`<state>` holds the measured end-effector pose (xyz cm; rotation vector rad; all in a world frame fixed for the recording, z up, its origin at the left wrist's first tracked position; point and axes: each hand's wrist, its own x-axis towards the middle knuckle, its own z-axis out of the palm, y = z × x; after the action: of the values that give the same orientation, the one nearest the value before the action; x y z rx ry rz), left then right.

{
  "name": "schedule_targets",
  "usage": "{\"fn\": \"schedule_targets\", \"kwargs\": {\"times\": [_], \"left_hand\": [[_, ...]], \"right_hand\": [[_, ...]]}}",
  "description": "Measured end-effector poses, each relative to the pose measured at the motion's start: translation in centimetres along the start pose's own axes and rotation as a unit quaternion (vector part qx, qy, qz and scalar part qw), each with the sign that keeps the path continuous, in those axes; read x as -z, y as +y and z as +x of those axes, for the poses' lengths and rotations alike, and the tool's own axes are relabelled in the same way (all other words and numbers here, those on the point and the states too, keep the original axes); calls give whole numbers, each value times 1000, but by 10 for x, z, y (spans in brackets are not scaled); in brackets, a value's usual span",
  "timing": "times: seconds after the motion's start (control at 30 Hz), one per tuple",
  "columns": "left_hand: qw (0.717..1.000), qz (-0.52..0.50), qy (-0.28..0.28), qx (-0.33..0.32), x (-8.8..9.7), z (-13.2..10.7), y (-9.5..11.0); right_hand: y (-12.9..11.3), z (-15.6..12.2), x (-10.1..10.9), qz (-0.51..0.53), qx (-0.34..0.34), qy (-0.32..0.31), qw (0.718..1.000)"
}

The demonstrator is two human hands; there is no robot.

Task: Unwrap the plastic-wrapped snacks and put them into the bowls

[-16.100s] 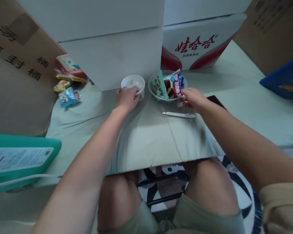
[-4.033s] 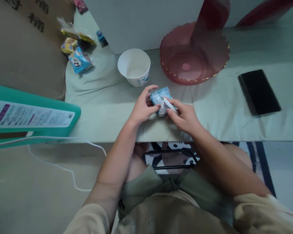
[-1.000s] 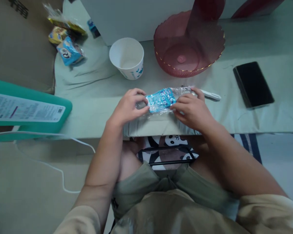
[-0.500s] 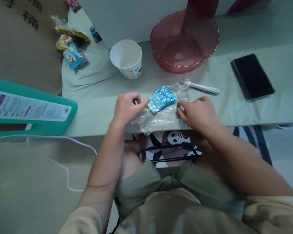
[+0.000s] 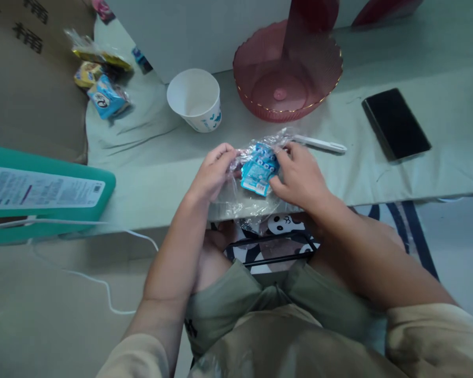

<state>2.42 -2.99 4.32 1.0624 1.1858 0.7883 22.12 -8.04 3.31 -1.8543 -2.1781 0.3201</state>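
Blue printed packets (image 5: 257,173) lie in a small stack near the table's front edge, with a clear plastic bag (image 5: 230,195) under and around them. At the stack's left, my left hand (image 5: 216,169) is closed, pinching the bag's crumpled edge. My right hand (image 5: 300,176) is closed on the bag at the other side, its fingertips close against the packets. Part of the bag hangs over the table edge. A white pen-like tool (image 5: 321,144) lies just beyond my right hand.
Behind the hands stand a white paper cup (image 5: 199,102) and a pink scalloped bowl (image 5: 274,107). A black phone-like box (image 5: 397,125) lies at right. Snack packets (image 5: 107,98) sit at back left. A green container (image 5: 102,184) and a white cable (image 5: 108,289) are at left.
Both hands have taken hold of the bag and lifted its sides around the packets. The packets have turned and shifted slightly. The whole view has moved a little.
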Motion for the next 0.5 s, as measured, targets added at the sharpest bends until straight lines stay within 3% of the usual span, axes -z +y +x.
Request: {"fn": "schedule_targets", "kwargs": {"times": [0.1, 0.27, 0.5], "left_hand": [[994, -92, -9, 58, -1, 2, 5], [982, -168, -17, 82, 1, 5, 10], [970, -219, 92, 57, 7, 16, 3]], "right_hand": [[7, 7, -6, 41, 28, 12, 999], [15, 13, -10, 73, 25, 22, 997], [23, 3, -7, 136, 80, 62, 985]]}}
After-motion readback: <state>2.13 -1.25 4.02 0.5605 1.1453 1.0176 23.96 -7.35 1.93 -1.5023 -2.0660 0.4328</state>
